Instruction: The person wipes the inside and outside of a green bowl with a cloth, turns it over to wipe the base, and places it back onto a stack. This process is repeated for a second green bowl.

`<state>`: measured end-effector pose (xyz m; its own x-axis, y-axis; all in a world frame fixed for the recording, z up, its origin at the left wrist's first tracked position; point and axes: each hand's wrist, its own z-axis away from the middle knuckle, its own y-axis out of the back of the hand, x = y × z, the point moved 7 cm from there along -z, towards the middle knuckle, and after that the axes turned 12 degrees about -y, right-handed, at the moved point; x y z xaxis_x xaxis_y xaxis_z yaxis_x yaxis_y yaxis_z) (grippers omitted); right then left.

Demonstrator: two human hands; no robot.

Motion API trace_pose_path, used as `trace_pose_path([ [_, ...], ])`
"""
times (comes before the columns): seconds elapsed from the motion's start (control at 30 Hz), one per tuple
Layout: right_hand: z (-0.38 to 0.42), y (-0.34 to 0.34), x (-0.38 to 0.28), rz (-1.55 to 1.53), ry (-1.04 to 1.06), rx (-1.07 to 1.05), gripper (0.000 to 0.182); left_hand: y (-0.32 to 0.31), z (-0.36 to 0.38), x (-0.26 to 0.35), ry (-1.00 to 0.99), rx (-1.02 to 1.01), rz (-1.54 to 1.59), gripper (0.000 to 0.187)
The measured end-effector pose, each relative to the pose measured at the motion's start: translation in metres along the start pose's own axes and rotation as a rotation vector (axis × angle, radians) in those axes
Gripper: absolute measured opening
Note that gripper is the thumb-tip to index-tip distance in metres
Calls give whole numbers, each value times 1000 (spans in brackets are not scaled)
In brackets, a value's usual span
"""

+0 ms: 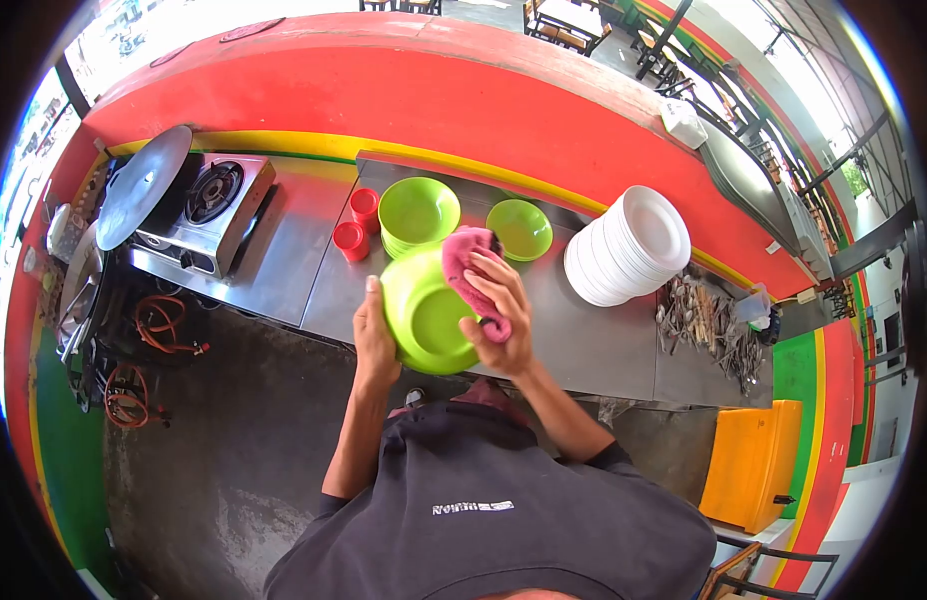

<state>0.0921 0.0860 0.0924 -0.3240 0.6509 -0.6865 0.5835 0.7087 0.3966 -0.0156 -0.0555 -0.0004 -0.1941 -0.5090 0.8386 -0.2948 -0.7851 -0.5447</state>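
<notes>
Left hand (376, 345) grips the green plate (424, 312) by its left rim, thumb up along the edge, fingers behind, plate tilted up over the near edge of the counter (604, 345). Right hand (499, 305) is clenched on a pink cloth (464, 265), pressed flat into the plate's face near the upper right rim. Plate looks like melamine or plastic: light, rigid, glossy, likely slippery if wet, probably won't shatter easily. Best grip is at the rim as held now, opposite where the cloth presses, so the push has something behind it. Cloth is soft, limp, bunches under the fingers. Just behind the plate: a stack of green plates (419, 215), same round shallow shape, and one small green bowl (520, 228) beside it. Two red cups (358, 225) left of the stack, small and cylindrical. To the right, a tall leaning stack of white plates (629, 245), look like ceramic or melamine, can't tell which. Further right a heap of metal cutlery (709, 325). Counter is brushed steel sheet, flat, dull grey. Far left a gas stove (206, 205) with a round metal lid (142, 185) leaning on it. Orange bin (752, 462) on the floor at right.
</notes>
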Motion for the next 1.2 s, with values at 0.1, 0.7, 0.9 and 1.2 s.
trace_pose_path([
  [0.1,-15,4,-6,-18,64,-238,41,-12,13,-10,-68,-174,-178,49],
  [0.7,55,-62,-18,76,-133,-78,64,22,9,-3,-93,474,12,62],
  [0.9,54,-50,5,135,-194,69,59,18,16,-15,-173,530,34,58],
  [1.2,-22,-11,41,-356,-280,-155,35,3,8,0,-9,6,-150,53],
])
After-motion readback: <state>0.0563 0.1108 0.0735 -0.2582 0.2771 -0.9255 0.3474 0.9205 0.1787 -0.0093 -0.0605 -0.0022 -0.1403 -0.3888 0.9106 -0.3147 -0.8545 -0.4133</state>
